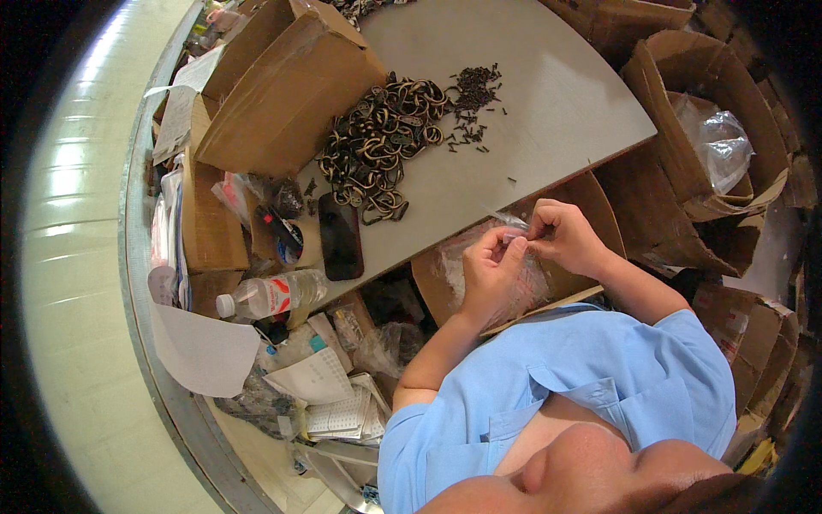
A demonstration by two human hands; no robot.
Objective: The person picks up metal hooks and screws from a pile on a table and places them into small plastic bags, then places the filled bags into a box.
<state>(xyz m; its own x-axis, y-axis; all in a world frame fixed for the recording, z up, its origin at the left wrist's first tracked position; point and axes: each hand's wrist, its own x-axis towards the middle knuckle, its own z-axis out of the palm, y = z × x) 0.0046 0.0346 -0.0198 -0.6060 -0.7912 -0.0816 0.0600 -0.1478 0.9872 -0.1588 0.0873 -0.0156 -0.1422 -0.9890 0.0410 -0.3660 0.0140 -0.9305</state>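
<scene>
My left hand [493, 271] and my right hand [567, 238] meet in front of my chest, past the table's edge. Between them is a small clear plastic bag [512, 221], part of it standing up above the fingers. The left thumb and fingers are closed on it, and the right fingertips pinch it close beside them. Whatever may be inside the bag is too small to make out. Beneath the hands is an open cardboard box [421, 276] with a heap of clear plastic bags [539, 283] in it.
On the grey table [548, 77] lie a pile of bronze-coloured metal buckles [377, 137], many small dark screws [473, 90] and a black phone [340, 236]. A water bottle [272, 295] lies on its side at the left. Cardboard boxes [291, 94] stand around, including an open one [659, 94] at right.
</scene>
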